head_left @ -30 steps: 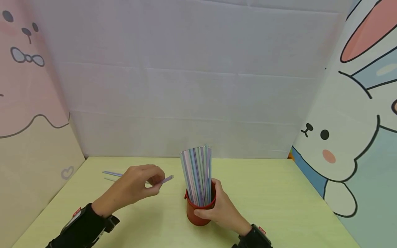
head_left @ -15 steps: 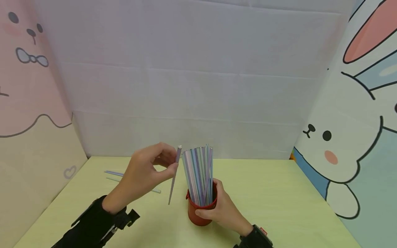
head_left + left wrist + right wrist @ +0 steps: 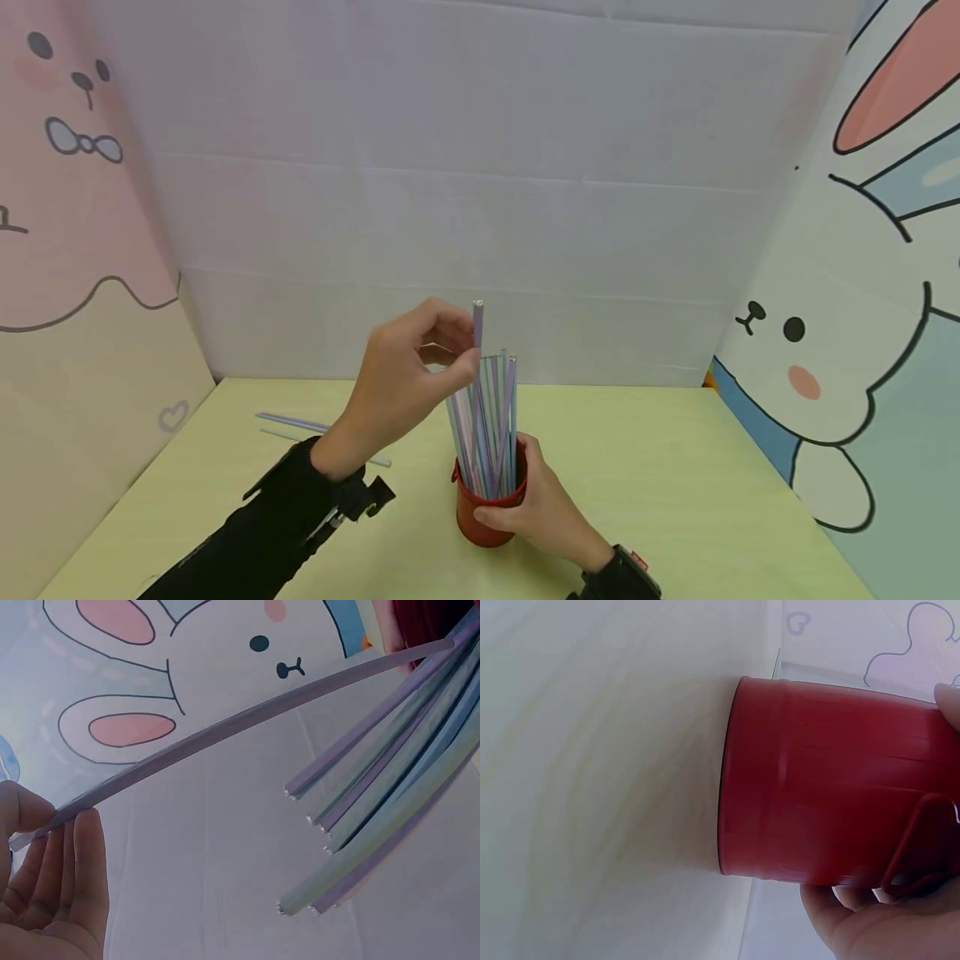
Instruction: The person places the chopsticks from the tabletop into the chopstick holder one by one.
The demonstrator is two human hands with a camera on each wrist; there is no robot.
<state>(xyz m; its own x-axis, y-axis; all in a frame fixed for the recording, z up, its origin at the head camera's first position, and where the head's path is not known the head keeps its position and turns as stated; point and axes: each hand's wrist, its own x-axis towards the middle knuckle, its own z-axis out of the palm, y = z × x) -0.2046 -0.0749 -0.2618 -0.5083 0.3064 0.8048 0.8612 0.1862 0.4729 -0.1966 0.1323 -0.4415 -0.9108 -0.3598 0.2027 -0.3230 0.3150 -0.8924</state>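
My left hand (image 3: 397, 379) pinches a long purple straw (image 3: 477, 323) near its top end, upright over the red bucket (image 3: 480, 532). In the left wrist view the held straw (image 3: 225, 737) bends slightly, and its far end reaches the bases of the other straws (image 3: 382, 802). Those pastel straws, in pink, blue, green and purple, stand bunched in the bucket. Around the bucket's right side curls my right hand (image 3: 551, 512), thumb on the front near the rim. The right wrist view shows the bucket's base (image 3: 733, 780) on the table and a looped handle (image 3: 922, 847).
A few loose straws (image 3: 288, 420) lie on the pale yellow table (image 3: 637, 467) to the left, partly hidden behind my left forearm. A white backdrop (image 3: 480, 167) stands along the back, with cartoon panels on both sides.
My left hand has risen and moved right with the purple straw, turning it from nearly level to upright above the bucket. The right hand keeps its hold on the bucket.
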